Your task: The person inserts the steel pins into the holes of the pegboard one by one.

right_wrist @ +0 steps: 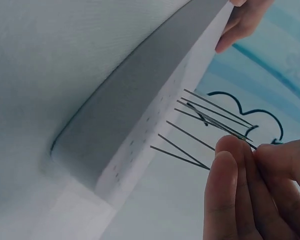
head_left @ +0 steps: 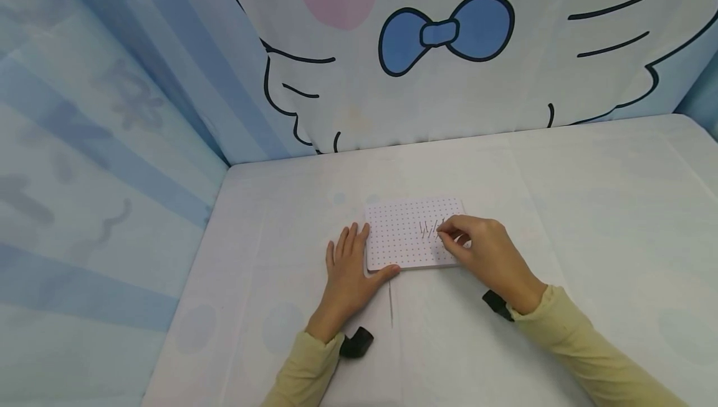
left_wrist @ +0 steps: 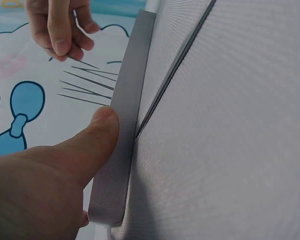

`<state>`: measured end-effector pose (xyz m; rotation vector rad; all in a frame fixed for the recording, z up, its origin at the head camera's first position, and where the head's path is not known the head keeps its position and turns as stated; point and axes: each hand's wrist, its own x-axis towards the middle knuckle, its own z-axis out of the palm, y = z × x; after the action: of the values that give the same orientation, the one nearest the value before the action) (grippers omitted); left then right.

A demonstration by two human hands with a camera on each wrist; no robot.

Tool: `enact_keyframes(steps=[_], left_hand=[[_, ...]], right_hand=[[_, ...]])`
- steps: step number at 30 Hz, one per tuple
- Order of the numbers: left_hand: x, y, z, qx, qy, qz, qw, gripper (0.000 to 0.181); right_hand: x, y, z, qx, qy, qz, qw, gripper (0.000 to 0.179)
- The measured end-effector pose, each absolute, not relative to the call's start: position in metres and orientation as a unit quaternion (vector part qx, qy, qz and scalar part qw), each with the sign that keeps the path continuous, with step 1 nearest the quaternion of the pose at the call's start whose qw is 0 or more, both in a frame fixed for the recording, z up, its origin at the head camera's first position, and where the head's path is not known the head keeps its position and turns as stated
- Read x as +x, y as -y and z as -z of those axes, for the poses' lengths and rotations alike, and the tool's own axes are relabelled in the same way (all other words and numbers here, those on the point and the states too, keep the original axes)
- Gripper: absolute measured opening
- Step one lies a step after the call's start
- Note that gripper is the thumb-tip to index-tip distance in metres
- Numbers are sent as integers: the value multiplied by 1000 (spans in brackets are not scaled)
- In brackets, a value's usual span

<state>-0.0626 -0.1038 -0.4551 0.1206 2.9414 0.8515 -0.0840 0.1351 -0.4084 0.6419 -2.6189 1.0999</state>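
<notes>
A white board with a grid of small holes (head_left: 392,239) lies on the table. Several thin dark needles (right_wrist: 190,135) stand out of its top at slight angles, right of its middle. My right hand (head_left: 485,248) is above the board's right part, pinching another thin needle (left_wrist: 83,62) between thumb and fingertips. Whether that needle's tip is in a hole, I cannot tell. At the board's left side, my left hand (head_left: 348,276) lies with fingers spread and fairly straight. Its fingertips touch the left edge, and its thumb (left_wrist: 105,120) presses at the front edge.
One more long thin dark needle (left_wrist: 175,70) lies on the white-covered table (head_left: 280,220), just in front of the board. Behind the table hangs a printed cloth (head_left: 359,89) with a blue bow; a blue and white curtain (head_left: 101,220) is at the left.
</notes>
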Motion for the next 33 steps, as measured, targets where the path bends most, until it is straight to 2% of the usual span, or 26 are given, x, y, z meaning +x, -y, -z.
enact_keyframes(steps=[33], left_hand=[[-63,104,455,40,-960,-273,43,100]], right_hand=[[-94,-134,423,202,902,-368,97,7]])
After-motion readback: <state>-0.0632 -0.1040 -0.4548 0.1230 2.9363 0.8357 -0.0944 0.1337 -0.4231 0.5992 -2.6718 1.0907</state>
